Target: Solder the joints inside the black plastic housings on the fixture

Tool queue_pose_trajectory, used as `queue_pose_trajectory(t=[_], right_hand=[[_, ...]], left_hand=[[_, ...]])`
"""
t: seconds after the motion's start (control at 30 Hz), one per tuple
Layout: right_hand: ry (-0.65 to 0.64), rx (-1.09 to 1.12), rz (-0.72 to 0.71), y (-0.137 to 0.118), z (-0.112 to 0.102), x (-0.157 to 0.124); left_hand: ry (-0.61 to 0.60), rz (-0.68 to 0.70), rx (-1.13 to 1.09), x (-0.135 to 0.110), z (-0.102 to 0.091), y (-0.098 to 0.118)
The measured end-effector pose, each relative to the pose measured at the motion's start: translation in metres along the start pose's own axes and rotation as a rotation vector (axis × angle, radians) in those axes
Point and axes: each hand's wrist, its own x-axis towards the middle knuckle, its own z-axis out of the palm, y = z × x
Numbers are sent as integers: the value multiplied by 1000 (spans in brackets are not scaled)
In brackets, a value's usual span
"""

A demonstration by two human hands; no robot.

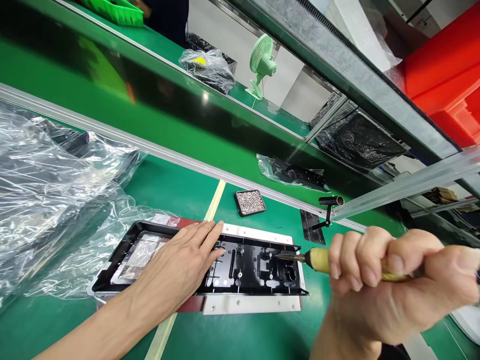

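My right hand [378, 272] is closed round the yellow handle of a soldering iron [318, 259]. Its dark metal tip reaches left over the right part of a black plastic housing [245, 267], close to one of the small posts; whether it touches is hard to tell. My left hand [193, 252] lies flat across the middle of the housing, fingers stretched out and holding nothing. Under the housing is a white and dark red fixture [251, 305]. The housing's left end has a rectangular opening, partly behind my left forearm.
A small black tray [250, 202] of tiny metal parts stands behind the housing. Clear plastic bags [67, 200] cover the left side. A tube-shaped holder [331, 202] is at the right. Beyond the metal rail, a bagged black part [298, 174] lies on the green belt.
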Motion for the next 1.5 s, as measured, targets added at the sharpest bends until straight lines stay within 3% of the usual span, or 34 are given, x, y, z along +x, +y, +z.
queue_pose_trajectory(t=[0.1,0.3,1.5], right_hand=[[-102,86,82,5,21,-6],[-99,91,165,11,42,-16],[-228,86,267,25,52,-38]], left_hand=[[-4,2,-15,2,-2,1],[12,-6,-34,4,-6,2],[-77,-41,-88,4,-7,4]])
